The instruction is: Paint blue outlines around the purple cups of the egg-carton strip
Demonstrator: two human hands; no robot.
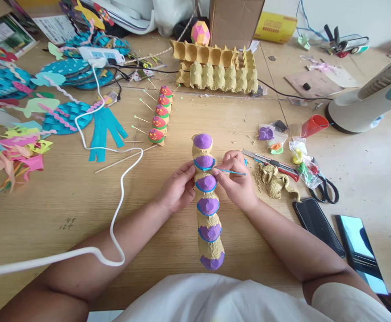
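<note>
A strip of egg carton (208, 221) with several purple-clay bumps lies lengthwise in front of me. Most of its bumps carry a blue edging along their lower rims; the farthest one shows none. My left hand (179, 188) grips the strip's left side near the second bump, thumb on top and fingers curled. On the opposite side, my right hand (236, 181) pinches a thin blue clay strand (232, 171). One end of the strand meets the second bump's edge, and the other sticks out to the right over the fingers.
Behind stands a red-and-green caterpillar (157, 134) with pin-like sticks. A white cable (121, 192) loops past my left arm. To the right lie a utility knife (272, 164), clay scraps (272, 181), scissors (327, 190) and a black phone (317, 226). Egg cartons (215, 76) sit at the back.
</note>
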